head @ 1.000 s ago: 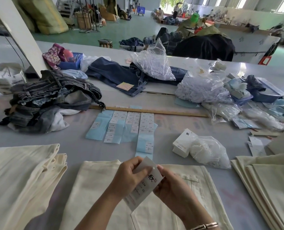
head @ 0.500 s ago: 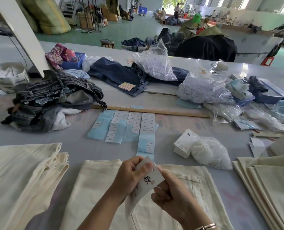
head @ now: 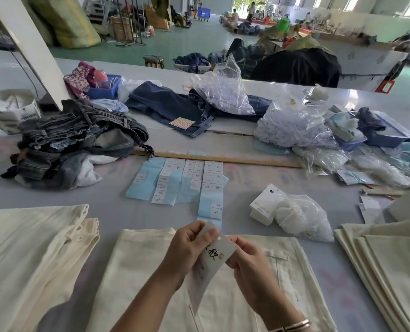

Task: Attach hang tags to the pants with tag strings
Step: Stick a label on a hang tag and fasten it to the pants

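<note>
Hang tag (head: 214,256) is being pinched by left hand (head: 187,250) and right hand (head: 249,267) above cream pants (head: 137,279), not attached yet, string not visible.

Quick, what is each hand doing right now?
Left hand: closed on the hang tag, gripping its upper left edge.
Right hand: closed on the same hang tag, pinching its right edge.

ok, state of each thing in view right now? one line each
hang tag: held in the air by both hands, tilted, printed side up
left hand: grip shut on the tag's upper edge
right hand: grip pinching the tag's right edge
cream pants: flat on the table under the hands, no tag on them that I can see
bag of tag strings: lying beside a white box
ruler: flat on the table
</note>
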Demonstrator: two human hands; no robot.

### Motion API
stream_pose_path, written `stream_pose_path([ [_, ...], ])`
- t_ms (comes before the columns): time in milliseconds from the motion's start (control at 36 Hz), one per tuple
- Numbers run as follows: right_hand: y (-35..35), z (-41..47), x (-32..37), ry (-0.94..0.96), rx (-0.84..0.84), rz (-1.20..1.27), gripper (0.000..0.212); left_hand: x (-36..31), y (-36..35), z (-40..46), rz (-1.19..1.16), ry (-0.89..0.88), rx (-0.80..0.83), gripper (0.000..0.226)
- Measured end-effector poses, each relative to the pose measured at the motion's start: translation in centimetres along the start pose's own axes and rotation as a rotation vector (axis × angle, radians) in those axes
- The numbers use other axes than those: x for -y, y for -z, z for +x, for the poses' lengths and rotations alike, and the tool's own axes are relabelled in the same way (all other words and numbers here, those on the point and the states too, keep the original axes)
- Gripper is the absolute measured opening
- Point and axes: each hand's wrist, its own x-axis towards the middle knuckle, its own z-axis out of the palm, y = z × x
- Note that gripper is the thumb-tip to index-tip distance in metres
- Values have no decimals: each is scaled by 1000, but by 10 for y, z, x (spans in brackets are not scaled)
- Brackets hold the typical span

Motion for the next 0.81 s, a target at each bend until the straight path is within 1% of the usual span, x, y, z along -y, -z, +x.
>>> stream_pose_path([
  [83,-2,-3,-4,8,6,45,22,0,0,0,-3,2,5,30],
  [139,-2,-3,-4,34,12,43,24,0,1,-1,5,3,15,31],
  [333,4,-1,-5,95,33,-54,19,0,3,-2,27,7,43,28],
  [389,5,0,-3,96,21,-80,12,2,3,-1,67,-1,41,24],
  [417,4,0,-3,101,7,-95,9,3,3,-1,100,-17,33,24],
  [472,6,0,-3,121,-34,-137,13,7,2,0,163,-85,0,27],
  [528,6,0,-3,137,-74,-175,14,14,1,2,313,-215,-93,31],
  [583,6,-1,-5,135,-101,-192,19,18,-3,2,530,-390,-219,21],
  [611,6,-1,-7,131,-112,-198,24,19,-5,2,586,-458,-248,16],
  [639,5,-1,-9,126,-124,-204,31,21,-8,2,603,-493,-248,15],
  [694,4,-1,-12,104,-148,-202,36,24,-13,-1,543,-473,-218,24],
  [750,4,-2,-14,74,-174,-175,33,28,-17,-3,471,-409,-206,18],
  [806,5,-3,-15,54,-203,-136,26,33,-19,-5,454,-392,-212,15],
])
